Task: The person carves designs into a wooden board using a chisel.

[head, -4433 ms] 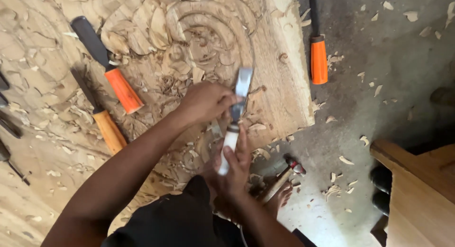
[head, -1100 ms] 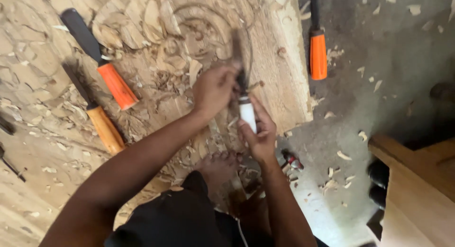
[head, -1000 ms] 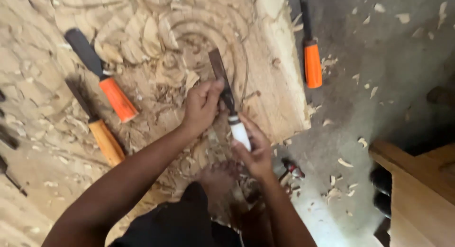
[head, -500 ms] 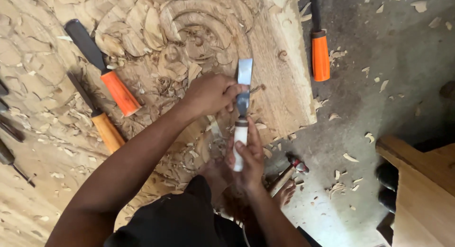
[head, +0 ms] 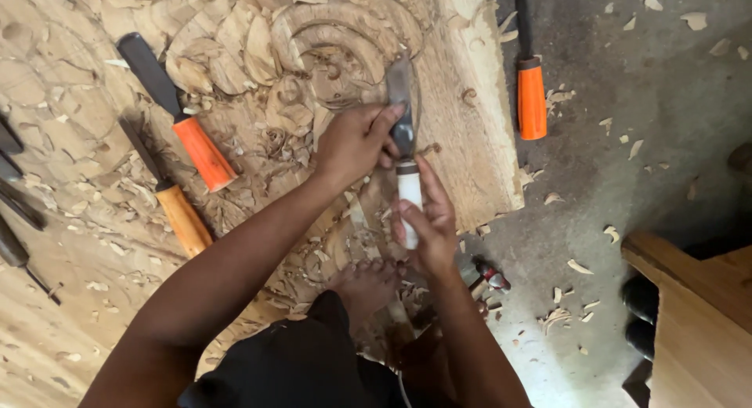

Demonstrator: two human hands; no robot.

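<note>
A large carved wooden panel [head: 470,142] with curved relief lies on the floor, covered in shavings. A chisel [head: 401,102] with a broad steel blade and a white handle points up the panel, its edge on a curved groove. My left hand [head: 356,142] pinches the blade just above the handle. My right hand [head: 423,224] is wrapped around the white handle from below. A bare foot [head: 368,287] rests on the panel's near edge, under my hands.
Two chisels lie on the panel at left, one with an orange handle [head: 202,151] and one with a wooden handle [head: 182,218]. Another orange-handled chisel [head: 531,95] lies on the grey floor at right. Dark tools [head: 16,181] line the left edge. A wooden bench [head: 697,314] stands at lower right.
The chisel has pushed up the panel along the curved groove since half a second ago, with both hands still on it. My head view has shifted slightly.
</note>
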